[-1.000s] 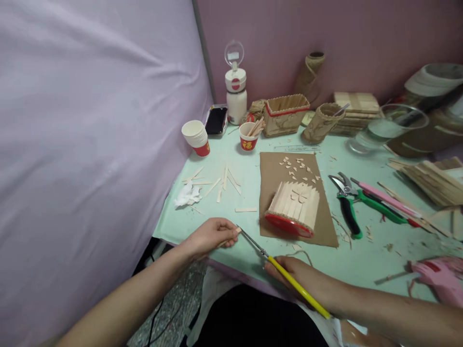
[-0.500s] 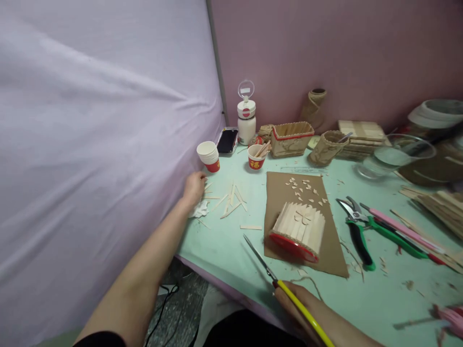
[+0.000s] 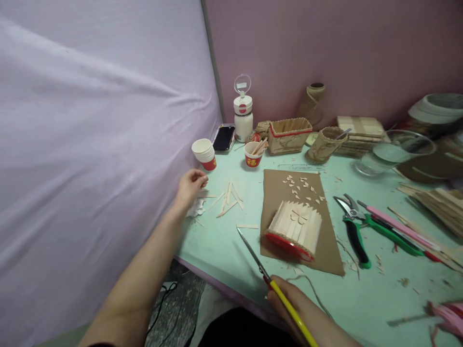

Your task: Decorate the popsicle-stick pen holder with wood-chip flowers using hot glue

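Observation:
My left hand (image 3: 190, 187) is over the table's left side, fingers pinched together. Whether a small piece is between them I cannot make out. Just below it are thin wooden strips (image 3: 228, 196) and a crumpled white tissue (image 3: 196, 208). My right hand (image 3: 285, 299), low in the middle, grips scissors (image 3: 253, 253) with slim metal blades and a yellow handle. Their tip points at a single short wooden strip (image 3: 248, 226). On a brown cardboard sheet (image 3: 273, 185) lies a wooden-stick container (image 3: 296, 224) with a red base, petal-shaped pieces on its side, and small loose petals (image 3: 297, 185) beyond it.
Stacked paper cups (image 3: 203, 153), a phone (image 3: 224, 138), a white bottle (image 3: 243, 123), a red cup of sticks (image 3: 252, 156) and a stick basket (image 3: 289, 137) stand behind. Green-handled pruners (image 3: 356, 236), a clear water cup (image 3: 383, 156) and wood scraps are at right. A cloth wall borders the left.
My left hand has risen slightly off the strips, its fingers turned more into view. The scissors in my right hand have shifted up and left, their tip nearer the single strip.

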A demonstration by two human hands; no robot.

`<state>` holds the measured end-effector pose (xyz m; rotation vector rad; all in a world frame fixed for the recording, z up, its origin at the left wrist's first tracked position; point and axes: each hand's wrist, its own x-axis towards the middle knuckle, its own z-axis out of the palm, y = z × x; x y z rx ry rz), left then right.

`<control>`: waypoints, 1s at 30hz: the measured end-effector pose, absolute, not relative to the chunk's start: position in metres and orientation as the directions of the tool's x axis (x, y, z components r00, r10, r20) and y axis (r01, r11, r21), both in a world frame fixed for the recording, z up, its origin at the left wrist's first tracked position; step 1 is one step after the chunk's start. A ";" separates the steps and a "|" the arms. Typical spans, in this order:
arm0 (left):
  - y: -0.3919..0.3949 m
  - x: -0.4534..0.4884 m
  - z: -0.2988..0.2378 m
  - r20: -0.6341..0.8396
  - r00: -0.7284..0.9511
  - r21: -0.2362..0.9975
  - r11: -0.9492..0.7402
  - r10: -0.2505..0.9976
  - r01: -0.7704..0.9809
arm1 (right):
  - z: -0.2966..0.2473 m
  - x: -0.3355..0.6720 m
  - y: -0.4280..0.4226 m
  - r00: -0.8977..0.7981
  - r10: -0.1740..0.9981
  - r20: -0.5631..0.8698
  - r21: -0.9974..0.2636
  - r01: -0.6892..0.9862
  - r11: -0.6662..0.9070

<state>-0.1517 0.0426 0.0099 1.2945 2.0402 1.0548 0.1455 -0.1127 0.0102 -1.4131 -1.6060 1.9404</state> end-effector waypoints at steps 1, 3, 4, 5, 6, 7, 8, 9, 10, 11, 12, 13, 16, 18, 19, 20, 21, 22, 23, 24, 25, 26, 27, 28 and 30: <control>0.028 -0.142 0.014 -0.043 -0.409 0.865 0.239 0.911 0.441 | 0.008 0.143 -0.113 -0.485 0.722 -0.493 -0.867 0.345 -0.360; -0.003 -0.121 0.020 -0.277 -0.309 0.959 0.281 0.910 -0.032 | 0.003 0.136 -0.113 -0.470 0.747 -0.470 -0.881 0.298 -0.367; -0.017 -0.110 0.021 -0.368 -0.257 0.926 0.326 0.894 -0.191 | 0.002 0.132 -0.112 -0.472 0.752 -0.460 -0.887 0.282 -0.366; -0.030 -0.099 0.021 -0.437 -0.215 0.882 0.369 0.874 -0.294 | 0.000 0.129 -0.111 -0.483 0.751 -0.449 -0.893 0.272 -0.359; -0.040 -0.089 0.020 -0.484 -0.180 0.840 0.397 0.856 -0.370 | -0.001 0.126 -0.110 -0.498 0.751 -0.435 -0.900 0.265 -0.346; -0.048 -0.081 0.018 -0.517 -0.147 0.802 0.416 0.843 -0.429 | -0.002 0.123 -0.109 -0.513 0.751 -0.417 -0.908 0.262 -0.326; -0.055 -0.073 0.016 -0.542 -0.119 0.765 0.430 0.832 -0.479 | -0.003 0.121 -0.109 -0.525 0.750 -0.402 -0.915 0.265 -0.305; -0.060 -0.067 0.013 -0.560 -0.087 0.729 0.441 0.824 -0.524 | -0.005 0.120 -0.108 -0.531 0.749 -0.395 -0.917 0.276 -0.288; -0.064 -0.062 0.011 -0.574 -0.065 0.698 0.447 0.816 -0.560 | -0.007 0.119 -0.108 -0.531 0.751 -0.393 -0.917 0.289 -0.275; -0.067 -0.057 0.010 -0.588 -0.041 0.670 0.458 0.808 -0.584 | -0.009 0.118 -0.108 -0.525 0.755 -0.393 -0.915 0.305 -0.265; -0.069 -0.054 0.009 -0.598 -0.022 0.648 0.467 0.801 -0.601 | -0.011 0.118 -0.108 -0.513 0.761 -0.397 -0.911 0.324 -0.257; -0.071 -0.051 0.009 -0.605 -0.006 0.632 0.475 0.796 -0.612 | -0.013 0.118 -0.109 -0.497 0.769 -0.403 -0.904 0.345 -0.252; -0.077 -0.047 0.013 -0.611 0.018 0.614 0.488 0.791 -0.620 | -0.014 0.119 -0.112 -0.467 0.773 -0.429 -0.881 0.404 -0.245; -0.080 -0.047 0.015 -0.606 0.002 0.627 0.479 0.795 -0.614 | -0.007 0.119 -0.111 -0.466 0.754 -0.463 -0.858 0.450 -0.249; -0.081 -0.047 0.016 -0.600 -0.012 0.638 0.469 0.800 -0.611 | -0.002 0.119 -0.110 -0.467 0.742 -0.481 -0.845 0.474 -0.249; -0.082 -0.047 0.016 -0.592 -0.027 0.650 0.457 0.806 -0.607 | 0.003 0.119 -0.109 -0.464 0.732 -0.499 -0.829 0.502 -0.247; -0.083 -0.048 0.016 -0.583 -0.040 0.661 0.446 0.811 -0.604 | 0.008 0.119 -0.108 -0.457 0.724 -0.517 -0.811 0.531 -0.245; -0.084 -0.048 0.016 -0.575 -0.048 0.670 0.436 0.817 -0.601 | 0.012 0.119 -0.106 -0.446 0.720 -0.532 -0.794 0.559 -0.240; -0.085 -0.048 0.015 -0.569 -0.052 0.676 0.430 0.821 -0.598 | 0.015 0.119 -0.105 -0.434 0.721 -0.540 -0.777 0.586 -0.230; -0.086 -0.048 0.014 -0.565 -0.053 0.680 0.428 0.824 -0.596 | 0.017 0.118 -0.104 -0.423 0.723 -0.547 -0.760 0.613 -0.216; -0.087 -0.048 0.014 -0.563 -0.051 0.682 0.429 0.825 -0.593 | 0.018 0.118 -0.104 -0.414 0.726 -0.550 -0.744 0.637 -0.201; -0.088 -0.047 0.013 -0.563 -0.048 0.682 0.431 0.825 -0.591 | 0.019 0.118 -0.104 -0.409 0.730 -0.548 -0.733 0.655 -0.183; -0.089 -0.047 0.013 -0.564 -0.044 0.681 0.434 0.825 -0.590 | 0.018 0.117 -0.104 -0.406 0.734 -0.544 -0.725 0.667 -0.169; -0.090 -0.046 0.013 -0.567 -0.040 0.679 0.439 0.823 -0.589 | 0.018 0.117 -0.104 -0.402 0.738 -0.541 -0.718 0.678 -0.157; -0.092 -0.046 0.012 -0.576 -0.030 0.672 0.452 0.817 -0.587 | 0.017 0.117 -0.104 -0.390 0.742 -0.545 -0.700 0.699 -0.147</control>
